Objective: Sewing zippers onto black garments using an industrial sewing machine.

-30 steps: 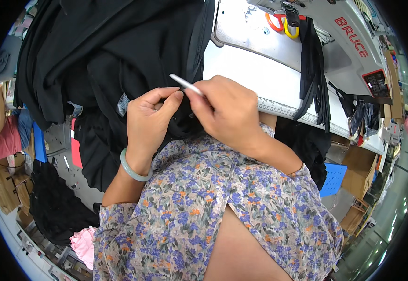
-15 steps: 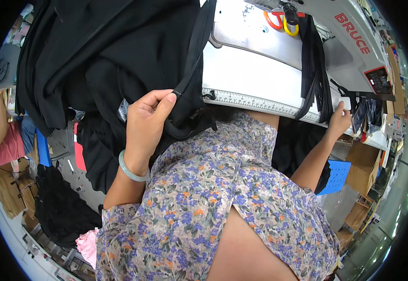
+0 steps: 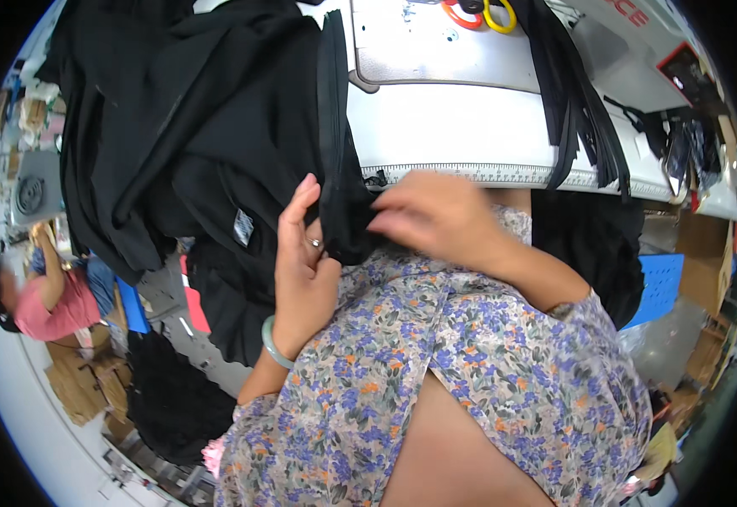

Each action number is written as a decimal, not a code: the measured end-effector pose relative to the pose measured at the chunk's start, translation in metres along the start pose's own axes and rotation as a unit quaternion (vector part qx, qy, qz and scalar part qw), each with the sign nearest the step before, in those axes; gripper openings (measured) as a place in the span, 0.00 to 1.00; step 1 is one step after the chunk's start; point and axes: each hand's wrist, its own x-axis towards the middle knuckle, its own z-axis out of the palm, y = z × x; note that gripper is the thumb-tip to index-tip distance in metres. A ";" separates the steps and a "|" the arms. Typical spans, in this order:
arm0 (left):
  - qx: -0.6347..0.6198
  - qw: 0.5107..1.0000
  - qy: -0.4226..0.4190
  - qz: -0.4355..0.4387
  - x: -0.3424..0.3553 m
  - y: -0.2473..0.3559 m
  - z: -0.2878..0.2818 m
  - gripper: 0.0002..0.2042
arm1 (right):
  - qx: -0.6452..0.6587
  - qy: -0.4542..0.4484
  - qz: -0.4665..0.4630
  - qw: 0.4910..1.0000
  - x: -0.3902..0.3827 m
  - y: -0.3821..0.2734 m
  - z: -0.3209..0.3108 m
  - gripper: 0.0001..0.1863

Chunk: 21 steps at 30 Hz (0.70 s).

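A large black garment (image 3: 216, 110) covers the left of the white sewing table and hangs over its front edge. Along its right side runs a long dark strip (image 3: 332, 101) that looks like a zipper tape. My left hand (image 3: 305, 270), wearing a ring and a pale bangle, holds the garment's lower edge, some fingers behind the cloth and the thumb bent in front. Just right of that edge is my right hand (image 3: 444, 215), smeared by motion. Its fingertips point at the cloth; whether they touch or hold anything cannot be made out.
A ruler strip (image 3: 478, 176) lines the table's front edge. Several black tapes (image 3: 567, 110) hang on the right near the sewing machine (image 3: 630, 59). Red and yellow scissor handles (image 3: 499, 17) lie at the back. A person in pink (image 3: 60, 300) sits at far left.
My right hand has left the small white object at the table's right and come across to the garment's edge. My left hand has lowered along the cloth. The view has shifted.
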 end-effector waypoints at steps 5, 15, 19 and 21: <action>0.124 0.992 -0.007 0.024 -0.008 0.001 0.002 0.38 | 0.030 0.045 -0.060 0.997 0.011 -0.016 0.057 0.14; 0.423 0.905 0.000 0.041 -0.006 -0.001 -0.002 0.15 | -0.064 0.024 -0.088 0.994 0.017 -0.015 0.038 0.08; 0.440 0.897 0.018 0.039 -0.005 0.005 -0.005 0.10 | -0.123 0.068 -0.094 0.986 0.036 -0.009 0.043 0.08; 0.430 0.903 0.024 0.012 -0.005 0.009 -0.007 0.10 | -0.131 0.106 -0.099 0.981 0.044 -0.007 0.050 0.05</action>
